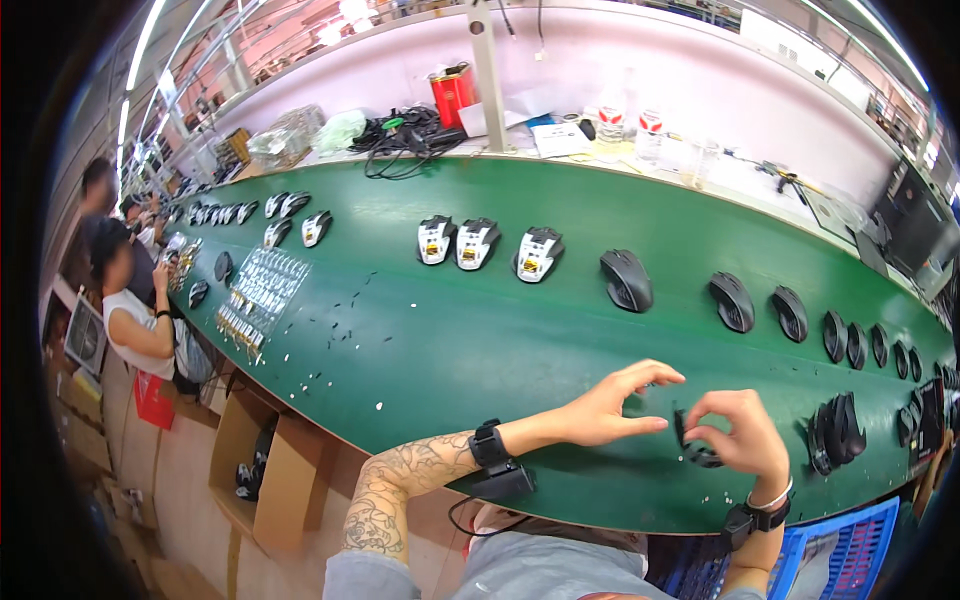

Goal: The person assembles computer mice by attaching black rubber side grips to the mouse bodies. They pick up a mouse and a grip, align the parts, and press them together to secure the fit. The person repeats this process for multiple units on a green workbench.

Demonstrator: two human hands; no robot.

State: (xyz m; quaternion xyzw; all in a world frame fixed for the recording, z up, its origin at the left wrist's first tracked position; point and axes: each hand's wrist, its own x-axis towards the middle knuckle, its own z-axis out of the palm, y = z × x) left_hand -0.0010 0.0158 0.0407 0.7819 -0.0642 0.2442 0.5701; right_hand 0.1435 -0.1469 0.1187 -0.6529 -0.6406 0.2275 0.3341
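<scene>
My left hand [612,405] reaches in over the green bench, its thumb and fingers apart with nothing between them. Just right of it, my right hand [742,432] pinches a black curved plastic piece [700,456], perhaps part of a mouse shell; the fingers partly hide it. Beyond my hands stands a spaced row of computer mice: black ones such as this mouse [627,280] and this mouse [733,302], and white-and-black ones such as this mouse [540,254]. Black curved shells [838,432] stand bunched together to the right of my right hand.
A tray of small clear parts [262,290] lies at the left, with black and white bits scattered nearby. An open cardboard box [290,490] is below the bench edge. A blue crate [845,555] sits at lower right. Another person [140,320] works at the far left.
</scene>
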